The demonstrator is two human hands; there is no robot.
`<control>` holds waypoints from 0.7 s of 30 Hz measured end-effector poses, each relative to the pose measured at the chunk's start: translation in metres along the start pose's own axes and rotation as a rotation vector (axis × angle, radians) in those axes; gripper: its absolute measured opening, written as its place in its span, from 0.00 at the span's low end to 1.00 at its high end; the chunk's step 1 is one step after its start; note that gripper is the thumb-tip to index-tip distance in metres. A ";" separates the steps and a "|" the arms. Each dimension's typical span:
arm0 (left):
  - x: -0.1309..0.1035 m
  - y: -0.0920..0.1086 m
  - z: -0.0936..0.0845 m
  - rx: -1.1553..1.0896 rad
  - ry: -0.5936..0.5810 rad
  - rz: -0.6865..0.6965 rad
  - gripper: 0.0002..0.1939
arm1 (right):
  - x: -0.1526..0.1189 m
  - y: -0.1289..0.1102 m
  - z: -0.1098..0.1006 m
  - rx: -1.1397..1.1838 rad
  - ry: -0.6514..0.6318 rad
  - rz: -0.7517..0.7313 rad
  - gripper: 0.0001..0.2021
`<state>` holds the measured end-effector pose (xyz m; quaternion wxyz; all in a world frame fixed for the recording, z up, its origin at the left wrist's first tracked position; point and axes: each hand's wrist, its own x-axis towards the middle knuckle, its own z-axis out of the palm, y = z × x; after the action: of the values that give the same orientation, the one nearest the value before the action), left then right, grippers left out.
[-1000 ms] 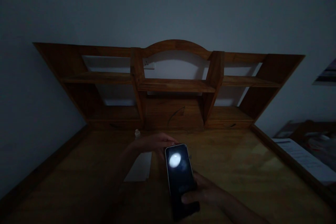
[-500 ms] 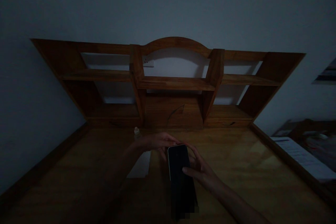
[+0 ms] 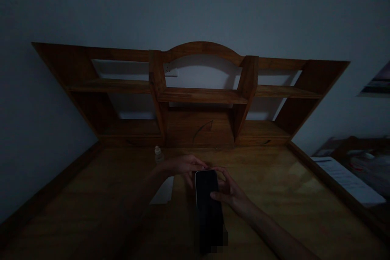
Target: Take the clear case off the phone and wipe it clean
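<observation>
A dark smartphone (image 3: 204, 187) with a pale edge is held upright over the desk, its lower part lost in shadow and blocky blur. My right hand (image 3: 230, 192) wraps its right side, thumb lying across the dark face and fingers reaching the top edge. At the upper left corner, my left hand (image 3: 185, 165) has its fingers closed on the phone's edge; some fingertips are hidden behind it. Beyond my left wrist stands a small clear bottle (image 3: 158, 153) with a light cap. White paper (image 3: 163, 192) lies partly under my left forearm.
The wooden desktop (image 3: 265, 174) runs back to a wooden shelf unit (image 3: 201, 96) against the wall. A socket (image 3: 171, 72) shows through the shelf opening. Outside the desk's right edge lie printed sheets (image 3: 347, 180). The room is dim.
The whole view has shifted slightly. My right thumb has slid a little up and left on the phone's face, and both hands keep their hold.
</observation>
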<state>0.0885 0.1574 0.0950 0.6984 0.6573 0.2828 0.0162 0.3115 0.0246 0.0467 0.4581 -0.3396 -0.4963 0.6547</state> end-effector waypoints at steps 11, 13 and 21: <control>0.013 -0.017 -0.009 -0.004 -0.044 -0.009 0.34 | 0.002 0.003 -0.004 -0.005 -0.022 -0.020 0.34; 0.014 -0.017 -0.009 -0.010 -0.044 -0.010 0.35 | 0.002 0.005 -0.006 -0.004 -0.022 -0.021 0.35; 0.011 -0.014 -0.007 -0.027 -0.043 -0.002 0.35 | 0.000 0.004 -0.005 0.002 -0.016 -0.003 0.36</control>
<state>0.0902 0.1666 0.0780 0.7132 0.6476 0.2683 0.0053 0.3146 0.0259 0.0418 0.4554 -0.3334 -0.4997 0.6571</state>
